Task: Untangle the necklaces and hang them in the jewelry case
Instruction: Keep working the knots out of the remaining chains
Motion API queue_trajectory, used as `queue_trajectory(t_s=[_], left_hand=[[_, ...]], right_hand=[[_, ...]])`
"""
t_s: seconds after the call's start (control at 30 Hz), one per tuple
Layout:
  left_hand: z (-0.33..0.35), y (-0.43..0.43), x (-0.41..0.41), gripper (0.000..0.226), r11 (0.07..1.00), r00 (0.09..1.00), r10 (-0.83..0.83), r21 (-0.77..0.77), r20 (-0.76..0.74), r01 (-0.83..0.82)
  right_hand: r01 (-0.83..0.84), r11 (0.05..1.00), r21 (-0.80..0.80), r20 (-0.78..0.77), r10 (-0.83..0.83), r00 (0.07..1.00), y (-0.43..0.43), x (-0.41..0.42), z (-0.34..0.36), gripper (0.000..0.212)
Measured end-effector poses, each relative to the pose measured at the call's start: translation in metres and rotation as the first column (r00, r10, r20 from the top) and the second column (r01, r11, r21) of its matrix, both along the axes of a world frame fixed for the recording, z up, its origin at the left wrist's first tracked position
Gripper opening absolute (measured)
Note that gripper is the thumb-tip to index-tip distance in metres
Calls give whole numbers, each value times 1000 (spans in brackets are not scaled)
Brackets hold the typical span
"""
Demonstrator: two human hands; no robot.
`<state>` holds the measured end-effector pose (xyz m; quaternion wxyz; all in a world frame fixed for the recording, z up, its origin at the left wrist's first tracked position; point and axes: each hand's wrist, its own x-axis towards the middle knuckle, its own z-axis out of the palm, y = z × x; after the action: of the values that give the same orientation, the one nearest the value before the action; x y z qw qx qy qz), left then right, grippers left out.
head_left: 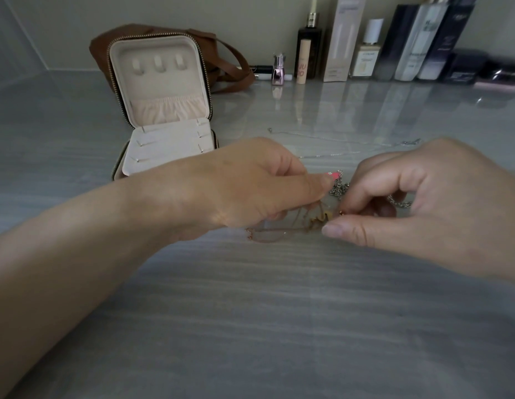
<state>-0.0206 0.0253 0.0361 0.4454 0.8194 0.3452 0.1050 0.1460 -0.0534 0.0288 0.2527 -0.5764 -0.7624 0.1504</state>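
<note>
Both grips, left hand (250, 185) and right hand (423, 203), pinch tangled silver and gold necklaces (338, 187).

Grey streaked countertop (250, 312), cream-lined jewelry case (164, 90), brown bag (236, 67), silver chain (338, 187), rose-gold chain (267, 237).

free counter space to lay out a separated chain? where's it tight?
Free: the wide counter strip nearer the camera than both hands, and the patch left of the jewelry case. Tight: between the left hand and right hand where the tangled chains lie, the thin silver chain beyond them, and the cosmetics row along the wall.
</note>
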Motion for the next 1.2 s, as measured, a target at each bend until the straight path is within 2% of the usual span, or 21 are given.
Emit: queue_trajectory(t_s=[0.13, 0.33, 0.47, 0.77, 0.97, 1.1, 1.2], left_hand=[[2, 0, -2, 44, 999, 998, -16, 44, -61, 19], [6, 4, -6, 32, 1000, 998, -24, -13, -62, 23], [4, 3, -5, 24, 1000, 998, -20, -22, -61, 18], [1, -2, -1, 40, 999, 999, 8, 48, -46, -6], [1, 1, -2, 55, 999, 999, -15, 31, -39, 16], [2, 3, -3, 29, 999, 1000, -4, -45, -26, 3], [1, 3, -3, 26, 998, 1000, 0, -55, 4, 0]], right_hand=[[15, 1000, 9, -10, -15, 1000, 0, 1, 1, 32], [27, 1000, 3, -66, -27, 997, -1, -1, 6, 28], [16, 1000, 18, -38, -16, 999, -1, -1, 6, 28], [-29, 999, -28, -68, 27, 997, -1, -3, -1, 37], [-4, 999, -44, -65, 2, 998, 1, -3, -2, 40], [15, 999, -35, -94, -19, 995, 1, -3, 0, 36], [20, 999, -31, -115, -23, 993, 1, -3, 0, 36]])
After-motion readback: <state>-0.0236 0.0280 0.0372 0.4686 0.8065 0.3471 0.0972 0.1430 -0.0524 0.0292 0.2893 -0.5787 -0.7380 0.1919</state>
